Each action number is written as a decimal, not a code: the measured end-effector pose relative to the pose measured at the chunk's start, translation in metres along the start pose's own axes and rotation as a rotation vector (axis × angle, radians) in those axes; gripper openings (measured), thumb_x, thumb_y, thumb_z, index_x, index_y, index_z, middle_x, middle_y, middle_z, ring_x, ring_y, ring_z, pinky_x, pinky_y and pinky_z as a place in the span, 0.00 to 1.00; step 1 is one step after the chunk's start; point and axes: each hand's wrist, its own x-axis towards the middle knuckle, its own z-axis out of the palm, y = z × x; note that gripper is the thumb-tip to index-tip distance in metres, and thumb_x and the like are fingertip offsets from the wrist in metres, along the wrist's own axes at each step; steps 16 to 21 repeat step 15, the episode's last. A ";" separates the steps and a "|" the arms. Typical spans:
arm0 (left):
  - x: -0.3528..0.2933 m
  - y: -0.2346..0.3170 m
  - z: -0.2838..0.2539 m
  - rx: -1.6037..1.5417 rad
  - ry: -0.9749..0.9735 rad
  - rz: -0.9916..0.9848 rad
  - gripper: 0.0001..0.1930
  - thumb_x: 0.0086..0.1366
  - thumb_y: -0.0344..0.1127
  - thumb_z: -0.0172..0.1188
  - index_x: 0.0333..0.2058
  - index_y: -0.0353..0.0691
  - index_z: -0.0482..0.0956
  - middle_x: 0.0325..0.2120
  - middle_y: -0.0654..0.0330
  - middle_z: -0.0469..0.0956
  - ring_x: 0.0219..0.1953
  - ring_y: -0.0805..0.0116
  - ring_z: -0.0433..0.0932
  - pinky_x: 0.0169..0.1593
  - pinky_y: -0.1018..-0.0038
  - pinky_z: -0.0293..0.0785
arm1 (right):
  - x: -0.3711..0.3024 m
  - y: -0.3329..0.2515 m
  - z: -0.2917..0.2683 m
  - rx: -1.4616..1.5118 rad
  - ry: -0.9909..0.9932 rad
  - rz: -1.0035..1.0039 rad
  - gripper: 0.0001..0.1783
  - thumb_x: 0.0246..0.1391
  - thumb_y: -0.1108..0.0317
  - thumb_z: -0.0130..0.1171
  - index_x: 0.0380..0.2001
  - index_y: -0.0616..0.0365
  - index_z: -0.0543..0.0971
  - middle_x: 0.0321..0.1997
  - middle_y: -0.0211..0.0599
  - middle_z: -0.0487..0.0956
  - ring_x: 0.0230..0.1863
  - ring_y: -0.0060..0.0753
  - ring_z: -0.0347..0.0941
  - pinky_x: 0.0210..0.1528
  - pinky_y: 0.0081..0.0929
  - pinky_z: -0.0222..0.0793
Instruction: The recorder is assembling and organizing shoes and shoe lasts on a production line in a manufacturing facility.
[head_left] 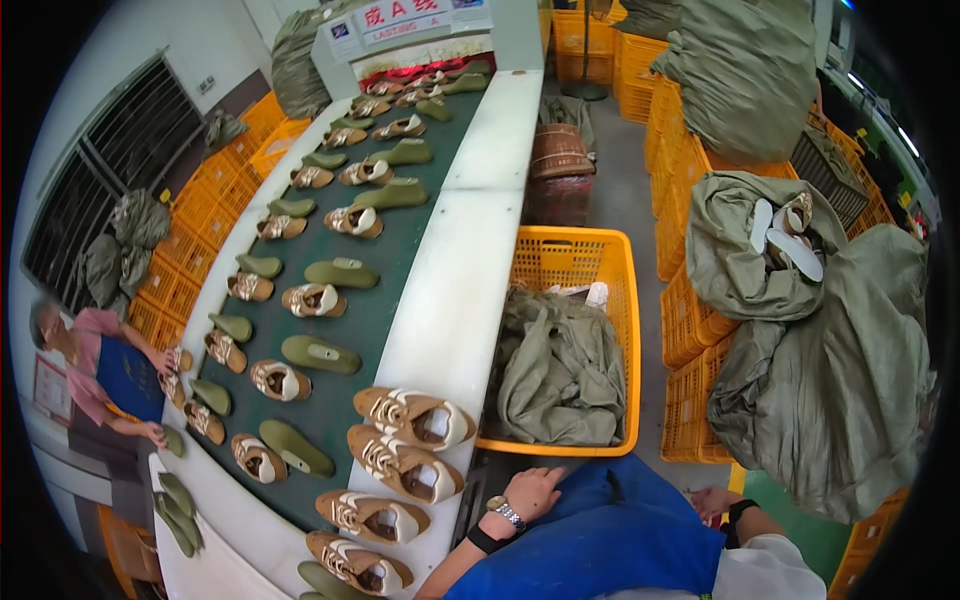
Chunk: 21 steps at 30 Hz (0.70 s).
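My left hand (535,492), with a metal watch and a black band at its wrist, rests by my blue apron (610,535). Its fingers lie loosely stretched, holding nothing that I can see. At the apron's other side is my right hand (712,503), with a black wristband; its fingers are partly hidden and small. Closest to my left arm, several tan lace-up shoes (408,470) stand on the white bench edge (430,310). More tan shoes (314,299) and green shoe lasts (320,354) sit in rows on the dark green conveyor belt (385,285).
A yellow crate (628,340) with grey-green cloth (560,370) stands just ahead of me. Right of it are stacked yellow crates (690,400) and large sacks (830,370), one holding white-soled shoes (795,253). Across the belt, a co-worker (125,370) handles shoes.
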 end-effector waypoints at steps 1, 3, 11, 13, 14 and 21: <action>0.009 0.000 0.004 0.032 -0.021 -0.010 0.18 0.54 0.40 0.57 0.44 0.42 0.71 0.32 0.53 0.76 0.37 0.54 0.75 0.40 0.63 0.71 | 0.002 -0.052 0.033 -0.152 0.331 -0.048 0.13 0.55 0.63 0.51 0.38 0.59 0.74 0.30 0.35 0.77 0.27 0.28 0.73 0.31 0.26 0.70; 0.037 0.004 0.005 0.104 -0.127 -0.041 0.18 0.55 0.41 0.55 0.43 0.42 0.72 0.32 0.52 0.76 0.36 0.52 0.75 0.39 0.62 0.72 | -0.012 -0.129 0.075 -0.326 0.710 -0.162 0.13 0.53 0.66 0.52 0.39 0.61 0.74 0.28 0.33 0.76 0.25 0.24 0.71 0.29 0.22 0.69; 0.221 0.003 -0.013 0.254 -0.121 -0.050 0.13 0.53 0.37 0.51 0.39 0.44 0.73 0.30 0.52 0.78 0.33 0.53 0.77 0.35 0.61 0.73 | -0.092 -0.213 0.010 -0.636 0.864 -0.480 0.18 0.47 0.69 0.56 0.43 0.60 0.74 0.28 0.32 0.78 0.29 0.23 0.72 0.32 0.23 0.69; 0.272 0.002 -0.012 0.270 0.011 0.000 0.09 0.54 0.36 0.49 0.34 0.44 0.73 0.28 0.54 0.78 0.31 0.54 0.78 0.33 0.60 0.74 | -0.115 -0.202 -0.019 -0.760 0.938 -0.435 0.19 0.47 0.65 0.57 0.44 0.58 0.74 0.29 0.35 0.79 0.30 0.29 0.74 0.34 0.27 0.69; 0.297 0.012 -0.020 0.306 0.019 -0.037 0.09 0.54 0.36 0.49 0.33 0.43 0.73 0.27 0.54 0.78 0.31 0.54 0.78 0.33 0.60 0.74 | -0.127 -0.206 -0.021 -0.834 0.977 -0.391 0.20 0.47 0.63 0.58 0.44 0.57 0.74 0.29 0.35 0.79 0.31 0.33 0.74 0.35 0.29 0.69; 0.320 0.010 -0.015 0.372 -0.012 -0.030 0.11 0.55 0.39 0.49 0.37 0.45 0.74 0.28 0.54 0.78 0.31 0.54 0.78 0.35 0.61 0.75 | -0.135 -0.217 -0.020 -0.911 1.004 -0.340 0.21 0.47 0.61 0.58 0.44 0.56 0.74 0.30 0.36 0.79 0.31 0.38 0.75 0.36 0.31 0.69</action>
